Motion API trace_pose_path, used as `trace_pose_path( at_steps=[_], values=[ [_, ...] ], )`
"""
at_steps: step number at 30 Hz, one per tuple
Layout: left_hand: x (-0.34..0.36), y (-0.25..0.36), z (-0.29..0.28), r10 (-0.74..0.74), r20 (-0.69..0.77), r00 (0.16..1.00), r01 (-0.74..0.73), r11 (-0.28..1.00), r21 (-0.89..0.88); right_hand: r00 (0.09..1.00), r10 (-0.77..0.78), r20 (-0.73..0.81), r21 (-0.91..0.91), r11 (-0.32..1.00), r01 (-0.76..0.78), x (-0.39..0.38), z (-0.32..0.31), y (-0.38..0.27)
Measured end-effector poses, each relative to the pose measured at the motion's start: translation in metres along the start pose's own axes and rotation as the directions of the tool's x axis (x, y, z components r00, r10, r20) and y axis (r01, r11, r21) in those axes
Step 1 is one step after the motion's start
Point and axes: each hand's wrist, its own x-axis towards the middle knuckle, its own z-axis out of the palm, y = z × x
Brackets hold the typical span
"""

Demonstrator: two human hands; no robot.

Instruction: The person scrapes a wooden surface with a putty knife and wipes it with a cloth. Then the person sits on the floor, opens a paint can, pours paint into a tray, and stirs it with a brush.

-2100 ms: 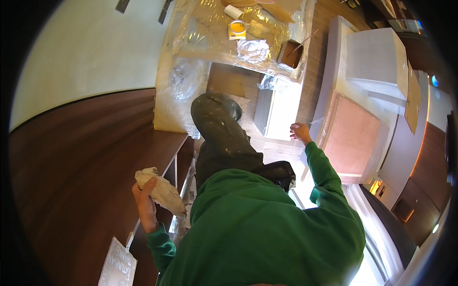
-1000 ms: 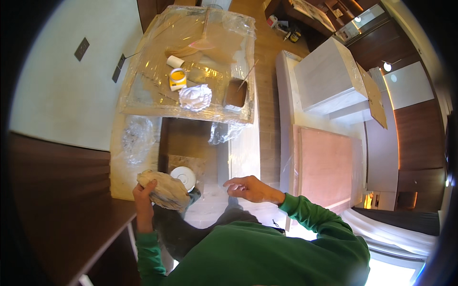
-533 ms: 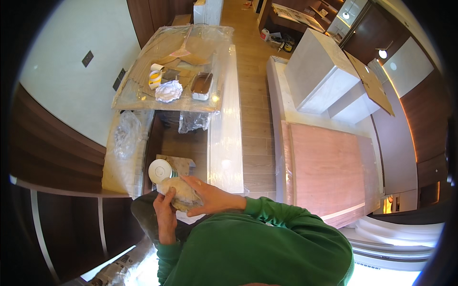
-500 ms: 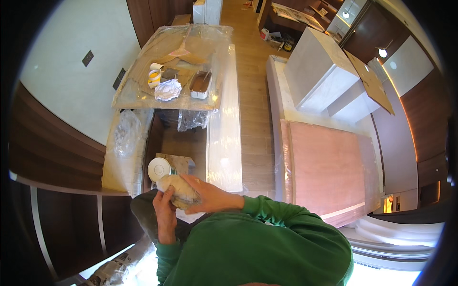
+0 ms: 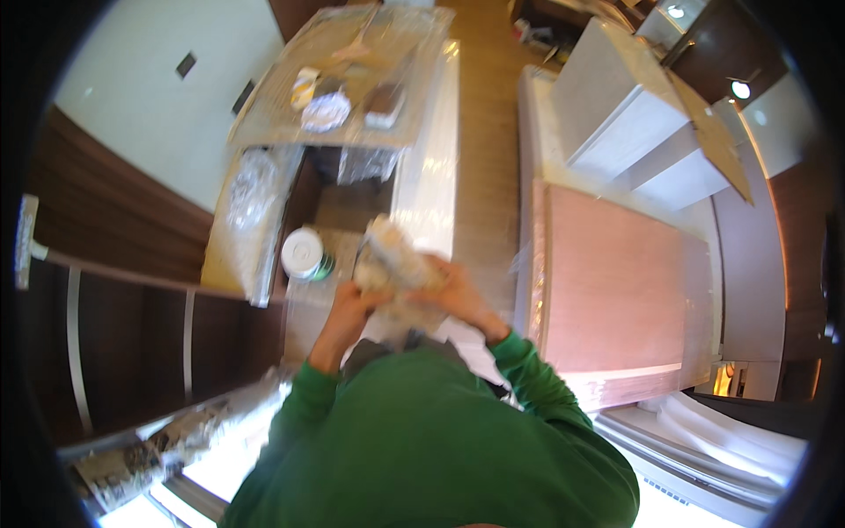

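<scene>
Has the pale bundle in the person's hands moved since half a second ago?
Yes. Against the white-lidded tub, the pale bundle has shifted right and up the picture: it overlapped the tub's lower edge; now a gap shows.

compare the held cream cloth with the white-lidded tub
The cloth is crumpled; the tub is round and smooth on top. The left hand and right hand hold the cloth; neither holds the tub. The cloth is cream; the tub is white on top, green on its side. Both look mostly pale.

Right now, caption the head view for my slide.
Left hand and right hand hold a crumpled pale bundle near a white-lidded tub.
</scene>
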Motion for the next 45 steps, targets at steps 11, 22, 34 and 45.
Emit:
trace_pose_path(
  at_steps=[11, 22, 34, 45],
  values=[
    [0.06, 0.015, 0.048, 0.426, 0.024, 0.904, -0.355, 0.72, 0.597, 0.919, 0.369, -0.143, 0.474, 0.84, -0.264, -0.022, -0.043, 0.024],
    [0.123, -0.052, 0.197, 0.395, 0.3, 0.868, -0.462, 0.425, 0.778, 0.956, 0.292, 0.035, 0.676, 0.697, -0.238, -0.02, -0.182, 0.06],
    [0.264, -0.083, 0.24, 0.344, 0.145, 0.928, -0.354, 0.687, 0.634, 0.875, 0.44, 0.202, 0.572, 0.672, -0.47, 0.028, -0.297, 0.052],
    [0.423, -0.009, -0.009, 0.309, -0.513, 0.801, -0.253, 0.951, 0.177, 0.898, 0.405, -0.172, 0.251, 0.899, -0.358, 0.159, -0.449, 0.048]
  ],
)
